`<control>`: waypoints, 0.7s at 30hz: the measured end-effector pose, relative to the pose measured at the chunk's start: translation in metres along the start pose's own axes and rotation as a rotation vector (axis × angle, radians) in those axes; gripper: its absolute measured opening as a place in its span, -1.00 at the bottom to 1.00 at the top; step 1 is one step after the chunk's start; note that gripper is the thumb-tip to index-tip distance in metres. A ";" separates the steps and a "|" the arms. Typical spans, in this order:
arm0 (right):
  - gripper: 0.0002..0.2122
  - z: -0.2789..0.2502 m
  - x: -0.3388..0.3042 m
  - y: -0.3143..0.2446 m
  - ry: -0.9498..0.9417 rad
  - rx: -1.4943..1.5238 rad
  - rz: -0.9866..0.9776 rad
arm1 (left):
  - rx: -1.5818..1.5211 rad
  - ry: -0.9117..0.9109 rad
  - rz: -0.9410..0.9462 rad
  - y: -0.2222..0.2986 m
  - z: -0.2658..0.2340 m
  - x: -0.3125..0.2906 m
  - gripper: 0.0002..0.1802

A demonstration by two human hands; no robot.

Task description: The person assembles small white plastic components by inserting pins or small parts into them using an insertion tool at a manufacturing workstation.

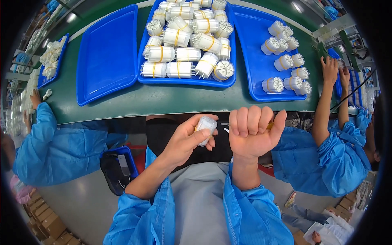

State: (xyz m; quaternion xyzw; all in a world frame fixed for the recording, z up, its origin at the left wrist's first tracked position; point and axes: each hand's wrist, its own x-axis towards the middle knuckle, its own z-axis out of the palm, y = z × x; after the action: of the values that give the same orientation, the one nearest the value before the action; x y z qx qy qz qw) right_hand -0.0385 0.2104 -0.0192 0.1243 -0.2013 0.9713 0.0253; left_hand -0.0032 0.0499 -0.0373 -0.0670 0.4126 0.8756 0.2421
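My left hand [183,142] is wrapped round a white cylindrical bundle [205,127] with a pale, slightly shiny end, held in front of my body just off the table's near edge. To its right, my right hand [254,132] is closed, fingers curled and palm side showing. A bit of something yellow peeks out between its index finger and thumb, and small white prongs show at its left side. What the fingers grip is mostly hidden. Beyond my hands, a blue tray [185,81] holds many white pronged bundles, each with a yellow band round it.
Left of it lies a bare blue tray [107,57]; a right-hand blue tray [255,53] carries several banded bundles standing on end. All rest on a green table [163,100]. Blue-sleeved people work at both sides. A blue bin [130,157] with a black bag sits low at left.
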 end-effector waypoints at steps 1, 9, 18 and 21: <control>-0.46 0.000 -0.001 0.000 -0.021 -0.029 -0.014 | -0.042 -0.001 -0.048 0.002 0.002 -0.002 -0.53; -0.46 0.000 -0.009 0.010 -0.081 -0.042 0.028 | 0.071 -0.056 -0.105 0.001 0.000 -0.005 -0.51; -0.47 0.002 -0.008 0.003 -0.071 0.019 -0.017 | 0.126 -0.073 0.026 -0.005 -0.004 -0.007 -0.48; -0.47 -0.003 -0.008 -0.004 -0.068 0.022 -0.054 | 0.100 -0.029 0.083 -0.003 0.003 -0.010 -0.45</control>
State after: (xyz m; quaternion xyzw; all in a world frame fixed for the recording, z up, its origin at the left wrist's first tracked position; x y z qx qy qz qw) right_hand -0.0310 0.2158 -0.0227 0.1629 -0.1878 0.9676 0.0432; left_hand 0.0073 0.0496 -0.0339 -0.0251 0.4549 0.8640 0.2143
